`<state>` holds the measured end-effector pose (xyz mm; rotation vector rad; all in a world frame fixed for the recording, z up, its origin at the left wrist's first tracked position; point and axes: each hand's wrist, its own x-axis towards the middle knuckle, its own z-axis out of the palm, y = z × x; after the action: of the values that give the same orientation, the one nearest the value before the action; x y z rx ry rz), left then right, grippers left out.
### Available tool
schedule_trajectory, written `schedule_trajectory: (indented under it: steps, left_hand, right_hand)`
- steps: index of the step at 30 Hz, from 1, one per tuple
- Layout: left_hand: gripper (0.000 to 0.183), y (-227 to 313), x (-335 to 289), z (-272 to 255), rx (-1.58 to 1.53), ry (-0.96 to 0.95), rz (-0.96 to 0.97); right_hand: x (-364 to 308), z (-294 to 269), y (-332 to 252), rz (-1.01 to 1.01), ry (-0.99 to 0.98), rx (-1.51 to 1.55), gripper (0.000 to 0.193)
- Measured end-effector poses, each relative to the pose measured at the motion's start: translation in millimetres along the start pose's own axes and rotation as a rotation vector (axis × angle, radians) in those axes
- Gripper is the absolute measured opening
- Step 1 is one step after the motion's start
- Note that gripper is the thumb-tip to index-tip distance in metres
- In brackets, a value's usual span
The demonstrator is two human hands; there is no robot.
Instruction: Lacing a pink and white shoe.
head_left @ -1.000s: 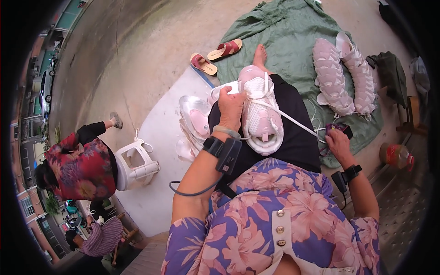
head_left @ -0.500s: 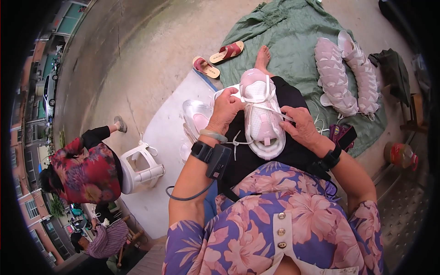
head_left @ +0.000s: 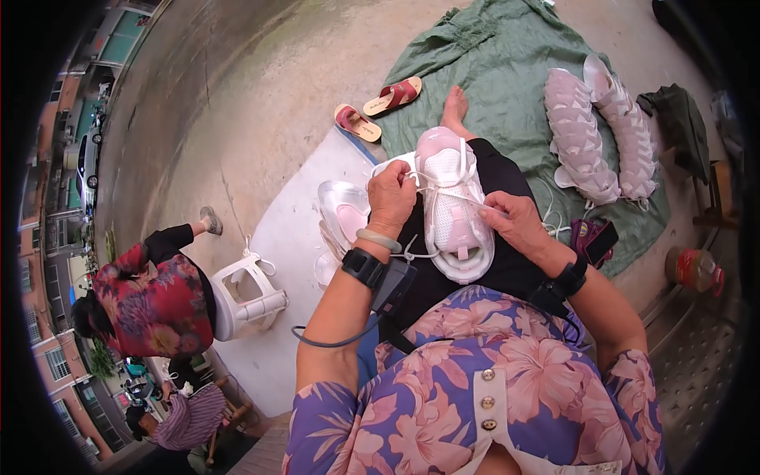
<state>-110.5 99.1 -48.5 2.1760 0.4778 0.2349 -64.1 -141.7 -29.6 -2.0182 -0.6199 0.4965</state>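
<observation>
A pale pink and white sneaker (head_left: 457, 226) rests on my lap over black trousers, its toe pointing away from me. My left hand (head_left: 391, 199) is closed beside the shoe's left edge, pinching one end of the white shoelace (head_left: 448, 190). On the other side, my right hand (head_left: 519, 225) pinches a second stretch of the lace between thumb and forefinger. The lace runs across the upper between both hands. Another lace end hangs with a knot near my left wrist. At the left of my lap lie more silvery-white and pink shoe pieces (head_left: 345, 212).
Two rows of nested pale pink shoe uppers (head_left: 582, 142) lie on a green cloth (head_left: 499, 55) at the right. Red sandals (head_left: 393, 96) sit ahead. A purple pouch with a phone (head_left: 595, 240) and a plastic bottle (head_left: 695, 267) are rightward. Left are a white stool (head_left: 252, 297) and two people.
The sneaker sits slightly lower in the picture. My left hand has come a little closer and turned, and the lace stretch toward my right hand now slants down straighter. Both hands keep their pinch.
</observation>
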Motion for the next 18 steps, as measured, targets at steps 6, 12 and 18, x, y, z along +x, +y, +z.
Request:
schedule_trajectory:
  steps: [6, 12, 18]
  left_hand:
    - [0.007, 7, 1, -3, 0.127, 0.04, 0.117]
    - [0.005, 40, 15, -14, -0.944, -0.282, -0.413]
    - [0.008, 28, 24, -15, -0.791, -0.374, -0.41]
  right_hand:
    - [1, -3, 0, 0.013, -0.013, 0.042, 0.017]
    - [1, -5, -7, -0.089, -0.009, 0.189, 0.013]
    - [-8, -5, -15, -0.439, 0.067, -0.16, 0.007]
